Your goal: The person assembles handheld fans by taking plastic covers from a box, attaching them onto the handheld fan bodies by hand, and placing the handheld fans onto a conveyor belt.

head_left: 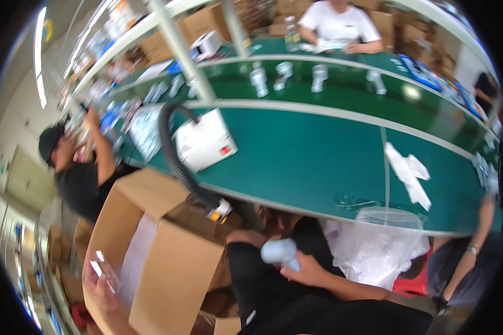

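My left hand (104, 296) is closed on a small transparent plastic piece (105, 272) that catches the light. It is held at the left side of an open cardboard box (173, 279), whose flaps stand up. Above my lap, my right hand (308, 272) grips a pale blue-grey handheld device (279, 252) with a rounded head. Blur hides its finer details. A black ribbed hose (176, 162) hangs from a white box-shaped machine (205, 139) with a red switch, and its yellow-and-white end (220, 212) dangles beside the box.
On the green bench (296, 151) lies a crumpled white sheet (409, 174). A transparent bag (369, 245) hangs below its edge. Several pale devices (259, 81) stand along the dark green belt (341, 86). Co-workers sit at left, right and across.
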The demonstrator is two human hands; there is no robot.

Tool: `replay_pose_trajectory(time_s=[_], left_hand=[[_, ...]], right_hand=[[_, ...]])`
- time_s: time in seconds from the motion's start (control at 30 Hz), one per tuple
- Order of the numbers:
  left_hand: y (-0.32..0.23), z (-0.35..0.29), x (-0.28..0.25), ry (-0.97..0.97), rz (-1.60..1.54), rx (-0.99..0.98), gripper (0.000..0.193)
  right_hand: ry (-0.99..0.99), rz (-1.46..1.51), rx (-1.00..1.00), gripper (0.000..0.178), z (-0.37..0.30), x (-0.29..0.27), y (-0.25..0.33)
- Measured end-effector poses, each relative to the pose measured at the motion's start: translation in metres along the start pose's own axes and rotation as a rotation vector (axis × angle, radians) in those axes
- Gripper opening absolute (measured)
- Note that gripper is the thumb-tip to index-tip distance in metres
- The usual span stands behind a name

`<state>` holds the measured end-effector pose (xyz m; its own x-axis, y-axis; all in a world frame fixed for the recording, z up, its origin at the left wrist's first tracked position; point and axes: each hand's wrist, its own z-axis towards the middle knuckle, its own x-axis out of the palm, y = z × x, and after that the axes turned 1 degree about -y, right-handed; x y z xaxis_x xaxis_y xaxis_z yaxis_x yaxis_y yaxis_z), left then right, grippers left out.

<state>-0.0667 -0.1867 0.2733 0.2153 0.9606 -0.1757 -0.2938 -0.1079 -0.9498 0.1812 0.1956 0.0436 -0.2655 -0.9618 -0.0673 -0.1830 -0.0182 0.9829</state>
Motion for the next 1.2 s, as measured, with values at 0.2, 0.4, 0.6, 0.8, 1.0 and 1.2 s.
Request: replay_pose_trajectory(time_s=[0.2, 0.4, 0.6, 0.8, 1.0, 1.2], left_hand=[[0.079, -0.106, 0.14, 0.452, -0.844, -0.252, 0.069], [0.162, -0.14, 0.238, 0.256, -0.799, -0.578, 0.039], [0.184, -0.109, 0.242, 0.282, -0.519, -0.372, 0.036], [0.204, -0.045, 0.281, 0.303, -0.487, -0.278, 0.044], [0.194, 0.003, 0.312, 0.308, -0.623, -0.284, 0.038], [0.189, 0.001, 0.314, 0.238, -0.96, -0.353, 0.046]], right_hand=[[0.023, 0.042, 0.043, 0.033, 0.064, 0.004, 0.027], [0.205, 0.007, 0.022, 0.026, 0.184, 0.054, 0.065], [0.058, -0.284, 0.014, 0.037, 0.169, 0.035, 0.086], [-0.25, -0.31, -0.078, 0.04, 0.104, 0.005, 0.064], [-0.335, 0.145, -0.039, 0.038, 0.036, -0.011, 0.048], [-0.37, 0.325, 0.06, 0.035, 0.009, -0.018, 0.027]])
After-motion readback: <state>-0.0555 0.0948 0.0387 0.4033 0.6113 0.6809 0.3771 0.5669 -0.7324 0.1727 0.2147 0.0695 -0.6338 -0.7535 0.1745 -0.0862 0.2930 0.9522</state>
